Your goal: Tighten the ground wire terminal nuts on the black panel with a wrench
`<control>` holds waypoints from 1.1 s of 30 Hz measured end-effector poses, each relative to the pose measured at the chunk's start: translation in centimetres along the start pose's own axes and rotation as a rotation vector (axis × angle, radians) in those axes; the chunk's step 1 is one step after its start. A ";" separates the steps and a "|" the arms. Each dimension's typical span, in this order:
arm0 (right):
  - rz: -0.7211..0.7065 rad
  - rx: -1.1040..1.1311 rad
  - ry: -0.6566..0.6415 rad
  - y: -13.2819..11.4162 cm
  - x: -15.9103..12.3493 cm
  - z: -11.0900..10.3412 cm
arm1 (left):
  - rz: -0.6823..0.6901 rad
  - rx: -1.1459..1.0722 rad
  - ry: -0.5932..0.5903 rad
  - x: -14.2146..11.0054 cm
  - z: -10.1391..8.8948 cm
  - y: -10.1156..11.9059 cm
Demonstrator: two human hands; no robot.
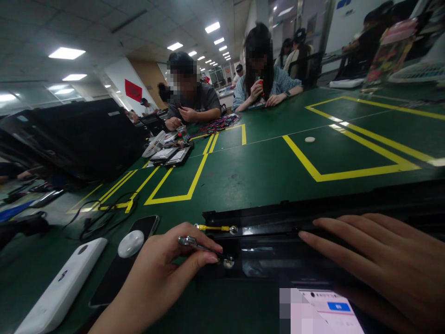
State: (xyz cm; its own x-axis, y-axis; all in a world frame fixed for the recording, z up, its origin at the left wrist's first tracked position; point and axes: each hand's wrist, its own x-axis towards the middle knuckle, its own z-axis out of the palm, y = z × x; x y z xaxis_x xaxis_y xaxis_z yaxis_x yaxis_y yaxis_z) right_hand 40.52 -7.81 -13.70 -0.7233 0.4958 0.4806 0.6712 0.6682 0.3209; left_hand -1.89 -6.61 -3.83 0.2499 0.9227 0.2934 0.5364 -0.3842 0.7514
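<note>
Dim room, lit by rectangular white ceiling panels (67, 53), blown out. Pale glare streaks on long glossy black plastic part (267, 239). Edges stretched; pink-lidded clear bottle (389, 55) smeared.

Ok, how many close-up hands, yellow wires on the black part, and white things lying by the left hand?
Hands: 2 (left hand, right hand)
Yellow wire: 1
White things: 2 (long block, round piece)
Total: 5
</note>
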 end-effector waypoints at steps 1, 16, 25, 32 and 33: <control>-0.005 0.005 -0.004 0.0 0.0 0.0 | -0.008 0.003 0.000 0.1 0.1 0.1; -0.027 -0.021 -0.027 0.1 0.0 -0.1 | -0.233 -0.021 0.520 -1.9 -0.8 1.3; -0.035 -0.010 -0.009 0.0 0.2 -0.1 | -0.173 0.234 0.267 -4.8 2.4 0.5; -0.049 -0.049 -0.011 0.0 0.3 0.0 | -0.085 0.329 0.272 -5.4 2.6 -0.7; -0.048 -0.047 -0.018 0.0 0.4 0.0 | -0.085 0.331 0.273 -5.4 2.7 -0.7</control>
State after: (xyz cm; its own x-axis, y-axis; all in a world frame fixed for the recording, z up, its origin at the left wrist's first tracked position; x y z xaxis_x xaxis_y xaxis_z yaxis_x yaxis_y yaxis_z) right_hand 40.22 -7.65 -13.52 -0.7575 0.4737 0.4492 0.6421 0.6648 0.3818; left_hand -1.48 -11.38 -7.55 -0.0048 0.9087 0.4174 0.7863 -0.2544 0.5630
